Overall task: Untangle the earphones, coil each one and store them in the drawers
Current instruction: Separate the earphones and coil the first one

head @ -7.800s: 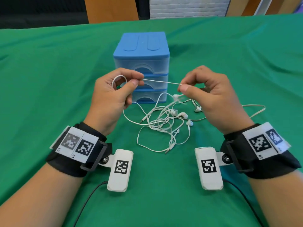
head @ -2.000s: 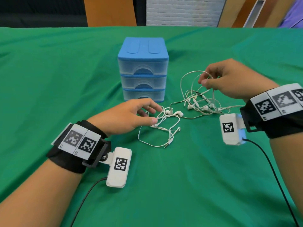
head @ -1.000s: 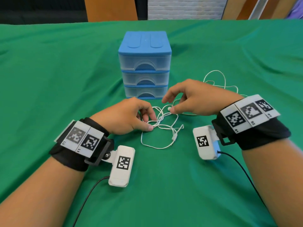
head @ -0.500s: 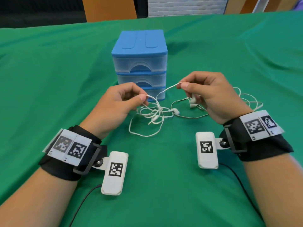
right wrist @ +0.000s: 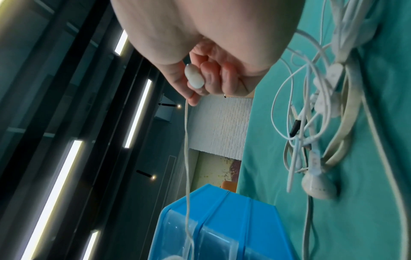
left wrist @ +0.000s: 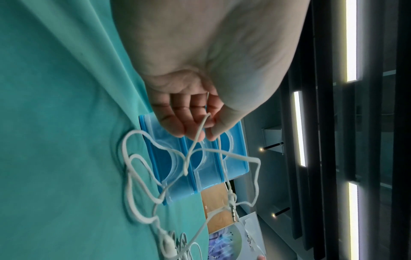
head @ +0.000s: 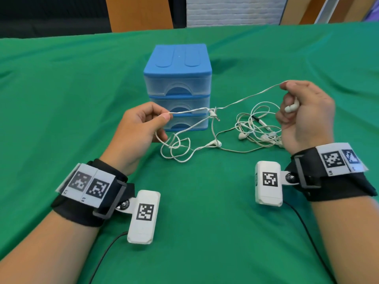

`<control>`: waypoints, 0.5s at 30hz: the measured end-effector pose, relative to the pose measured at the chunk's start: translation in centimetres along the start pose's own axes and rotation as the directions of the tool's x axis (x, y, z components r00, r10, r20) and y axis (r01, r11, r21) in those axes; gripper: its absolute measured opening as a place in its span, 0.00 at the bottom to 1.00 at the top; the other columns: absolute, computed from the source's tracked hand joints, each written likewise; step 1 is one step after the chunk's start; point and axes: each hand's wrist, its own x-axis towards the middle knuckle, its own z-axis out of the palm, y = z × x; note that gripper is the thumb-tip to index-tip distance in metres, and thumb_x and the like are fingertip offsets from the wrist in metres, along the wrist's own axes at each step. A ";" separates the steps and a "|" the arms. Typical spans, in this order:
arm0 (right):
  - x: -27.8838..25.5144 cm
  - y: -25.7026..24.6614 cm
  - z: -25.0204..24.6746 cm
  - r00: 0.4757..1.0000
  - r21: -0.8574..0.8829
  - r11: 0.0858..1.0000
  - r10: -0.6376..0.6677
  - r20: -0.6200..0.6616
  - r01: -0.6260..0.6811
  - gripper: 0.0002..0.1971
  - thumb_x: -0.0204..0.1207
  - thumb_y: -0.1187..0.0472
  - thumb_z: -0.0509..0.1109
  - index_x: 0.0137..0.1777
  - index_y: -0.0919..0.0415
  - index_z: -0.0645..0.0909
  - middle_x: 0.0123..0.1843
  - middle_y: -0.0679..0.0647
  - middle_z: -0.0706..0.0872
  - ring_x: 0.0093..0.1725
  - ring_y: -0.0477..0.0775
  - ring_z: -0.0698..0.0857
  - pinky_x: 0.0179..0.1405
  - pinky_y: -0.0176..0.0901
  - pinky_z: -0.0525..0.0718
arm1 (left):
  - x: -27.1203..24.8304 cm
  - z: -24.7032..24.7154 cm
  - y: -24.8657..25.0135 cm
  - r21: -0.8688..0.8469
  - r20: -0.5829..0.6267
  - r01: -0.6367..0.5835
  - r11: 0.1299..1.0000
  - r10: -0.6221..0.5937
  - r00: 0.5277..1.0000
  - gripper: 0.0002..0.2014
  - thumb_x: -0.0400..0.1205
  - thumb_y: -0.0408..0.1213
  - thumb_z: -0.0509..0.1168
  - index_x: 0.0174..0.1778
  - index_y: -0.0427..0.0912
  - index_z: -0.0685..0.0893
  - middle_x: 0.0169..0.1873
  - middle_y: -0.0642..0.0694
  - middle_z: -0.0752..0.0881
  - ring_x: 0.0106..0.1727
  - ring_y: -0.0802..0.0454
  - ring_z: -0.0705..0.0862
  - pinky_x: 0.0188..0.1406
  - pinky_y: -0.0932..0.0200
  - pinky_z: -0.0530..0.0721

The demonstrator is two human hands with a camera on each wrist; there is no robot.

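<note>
One white earphone cable (head: 246,98) stretches in the air between my hands in front of the blue drawer unit (head: 178,83). My left hand (head: 141,124) pinches its cable (left wrist: 201,128) between thumb and fingers. My right hand (head: 301,111) pinches the other end, with one earbud (head: 292,107) (right wrist: 193,77) tucked in its curled fingers. A small knot with the jack plug (head: 214,115) hangs midway. Loose loops (head: 176,148) and the second earbud (head: 215,143) lie on the cloth below. A second tangle of earphones (head: 258,128) (right wrist: 315,105) lies by my right hand.
The drawer unit (right wrist: 222,228) has three translucent drawers, all closed, and stands on a green tablecloth (head: 194,222). Wooden panels and a white brick wall (head: 231,9) lie beyond the table's far edge.
My hands have moved apart and lifted, the right one up and to the right, drawing one earphone's cable taut. The other tangle stays on the cloth at the right.
</note>
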 end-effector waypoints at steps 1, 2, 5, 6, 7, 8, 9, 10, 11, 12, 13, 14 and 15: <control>0.1 0.0 -0.1 1.000 0.003 1.000 0.001 -0.013 -0.001 0.06 0.77 0.67 0.69 0.39 0.60 0.83 0.25 0.51 0.73 0.23 0.48 0.61 0.28 0.45 0.51 | 0.1 -0.2 -0.1 -0.015 -0.021 0.009 1.000 -0.009 1.000 0.06 0.85 0.30 0.68 0.42 0.41 0.84 0.24 0.51 0.79 0.27 0.51 0.79 0.32 0.61 0.80; 0.1 0.0 -0.1 1.000 0.005 1.000 0.005 -0.021 -0.005 0.07 0.77 0.67 0.68 0.39 0.59 0.83 0.25 0.51 0.73 0.23 0.49 0.61 0.28 0.45 0.51 | 0.2 -0.3 -0.1 -0.031 -0.036 0.016 0.999 -0.017 0.999 0.06 0.85 0.30 0.68 0.42 0.42 0.84 0.23 0.52 0.78 0.27 0.50 0.79 0.32 0.60 0.79; 0.3 0.0 -0.2 1.000 -0.008 1.000 0.003 -0.021 -0.004 0.07 0.77 0.67 0.69 0.38 0.59 0.83 0.25 0.51 0.73 0.23 0.49 0.61 0.28 0.46 0.51 | 0.4 -0.5 -0.2 -0.063 -0.056 0.028 0.998 -0.032 0.998 0.07 0.84 0.30 0.68 0.40 0.42 0.84 0.23 0.51 0.77 0.26 0.50 0.77 0.32 0.58 0.78; 0.3 0.1 -0.2 1.000 -0.013 1.000 -0.004 -0.017 0.004 0.07 0.77 0.66 0.69 0.38 0.59 0.83 0.25 0.52 0.73 0.22 0.49 0.61 0.27 0.45 0.51 | 0.4 -0.5 -0.1 -0.071 -0.057 0.031 0.997 -0.035 0.998 0.07 0.84 0.31 0.67 0.40 0.42 0.84 0.23 0.50 0.76 0.26 0.49 0.77 0.32 0.58 0.77; 0.3 0.1 -0.2 1.000 -0.014 1.000 -0.013 -0.016 0.013 0.06 0.77 0.66 0.69 0.38 0.59 0.83 0.25 0.52 0.73 0.22 0.49 0.61 0.26 0.44 0.52 | 0.4 -0.4 -0.1 -0.079 -0.059 0.033 0.996 -0.038 0.998 0.08 0.84 0.31 0.67 0.40 0.42 0.83 0.22 0.50 0.76 0.26 0.49 0.77 0.32 0.58 0.77; 0.4 0.0 -0.3 1.000 -0.009 1.000 -0.021 -0.023 0.020 0.07 0.77 0.66 0.69 0.38 0.59 0.83 0.25 0.51 0.73 0.22 0.49 0.61 0.25 0.42 0.53 | 0.4 -0.4 -0.1 -0.090 -0.065 0.038 0.995 -0.044 0.997 0.08 0.84 0.30 0.66 0.39 0.43 0.83 0.22 0.50 0.75 0.26 0.49 0.77 0.32 0.58 0.76; 0.5 -0.1 -0.4 0.999 -0.001 1.000 -0.024 -0.041 0.024 0.07 0.77 0.66 0.69 0.37 0.58 0.83 0.25 0.51 0.73 0.22 0.49 0.61 0.24 0.41 0.53 | 0.4 -0.5 -0.1 -0.103 -0.076 0.043 0.994 -0.051 0.996 0.09 0.84 0.29 0.65 0.38 0.43 0.83 0.23 0.50 0.75 0.25 0.48 0.76 0.31 0.59 0.75; 0.7 -0.2 -0.5 0.997 0.011 1.000 -0.024 -0.072 0.024 0.07 0.77 0.66 0.69 0.37 0.58 0.82 0.25 0.51 0.73 0.21 0.49 0.62 0.23 0.39 0.54 | 0.4 -0.5 0.0 -0.120 -0.091 0.048 0.992 -0.060 0.994 0.10 0.84 0.28 0.64 0.37 0.43 0.82 0.23 0.49 0.74 0.25 0.48 0.76 0.30 0.59 0.74; 0.8 -0.4 -0.7 0.994 0.026 0.999 -0.021 -0.110 0.024 0.08 0.76 0.66 0.69 0.36 0.57 0.82 0.25 0.50 0.72 0.21 0.49 0.62 0.23 0.39 0.55 | 0.4 -0.6 0.0 -0.139 -0.108 0.052 0.989 -0.068 0.992 0.11 0.83 0.28 0.63 0.36 0.43 0.82 0.24 0.47 0.73 0.24 0.48 0.75 0.30 0.58 0.73; 1.0 -0.5 -0.9 0.989 0.042 0.999 -0.016 -0.150 0.023 0.07 0.75 0.65 0.69 0.36 0.57 0.81 0.25 0.51 0.72 0.21 0.49 0.62 0.23 0.39 0.55 | 0.4 -0.7 0.0 -0.156 -0.122 0.055 0.986 -0.075 0.990 0.12 0.83 0.28 0.63 0.34 0.43 0.81 0.25 0.46 0.73 0.24 0.48 0.74 0.30 0.58 0.72; 1.1 -0.6 -1.1 0.983 0.055 0.998 -0.012 -0.183 0.023 0.07 0.75 0.65 0.70 0.36 0.57 0.81 0.26 0.51 0.71 0.21 0.48 0.62 0.23 0.39 0.55 | 0.5 -0.8 0.0 -0.168 -0.133 0.056 0.984 -0.079 0.988 0.12 0.83 0.28 0.63 0.33 0.43 0.81 0.25 0.46 0.72 0.25 0.48 0.73 0.30 0.57 0.71; 1.2 -0.6 -1.3 0.979 0.062 0.998 -0.010 -0.204 0.023 0.06 0.74 0.65 0.70 0.36 0.57 0.81 0.26 0.50 0.71 0.21 0.48 0.62 0.24 0.39 0.54 | 0.5 -0.8 -0.1 -0.177 -0.140 0.057 0.983 -0.082 0.987 0.12 0.82 0.29 0.63 0.33 0.42 0.81 0.25 0.46 0.72 0.25 0.48 0.73 0.30 0.56 0.70; 1.2 -0.6 -1.4 0.977 0.060 0.998 -0.012 -0.213 0.025 0.05 0.74 0.65 0.70 0.37 0.58 0.81 0.26 0.50 0.71 0.21 0.48 0.62 0.24 0.40 0.54 | 0.5 -0.9 -0.1 -0.182 -0.142 0.055 0.982 -0.082 0.986 0.12 0.82 0.29 0.63 0.32 0.42 0.80 0.25 0.46 0.72 0.25 0.48 0.73 0.31 0.56 0.70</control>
